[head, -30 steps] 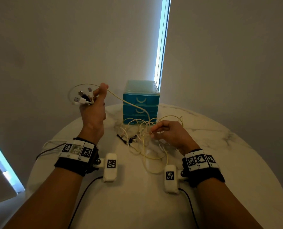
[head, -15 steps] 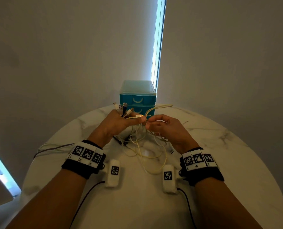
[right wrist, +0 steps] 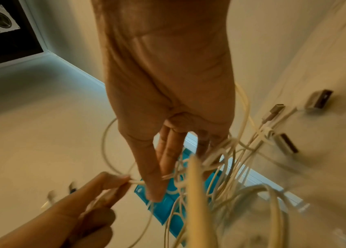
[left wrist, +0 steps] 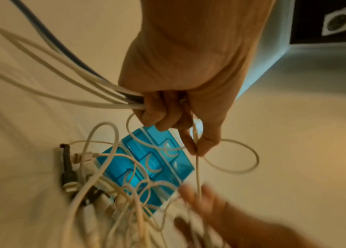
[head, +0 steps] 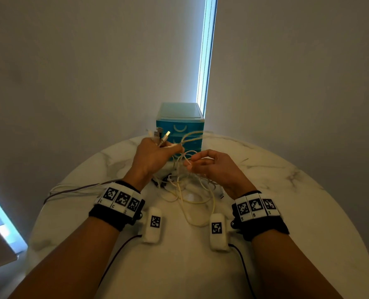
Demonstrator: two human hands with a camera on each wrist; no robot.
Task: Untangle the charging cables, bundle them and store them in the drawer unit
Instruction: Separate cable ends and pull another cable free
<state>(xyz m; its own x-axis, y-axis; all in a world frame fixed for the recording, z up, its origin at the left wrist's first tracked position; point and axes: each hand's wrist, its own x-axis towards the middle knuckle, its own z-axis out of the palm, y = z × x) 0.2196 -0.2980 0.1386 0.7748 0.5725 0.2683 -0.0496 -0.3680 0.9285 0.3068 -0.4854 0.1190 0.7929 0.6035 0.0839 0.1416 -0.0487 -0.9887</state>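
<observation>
Charging cables: pale tangle, partly lifted, partly lying on the round marble bench before the drawer unit. Drawer unit: teal, three drawers, all closed, at the bench's far edge. Left hand: fist closed round several cables, plugs sticking up. Right hand: fingertips pinching one pale strand just beside the left.
</observation>
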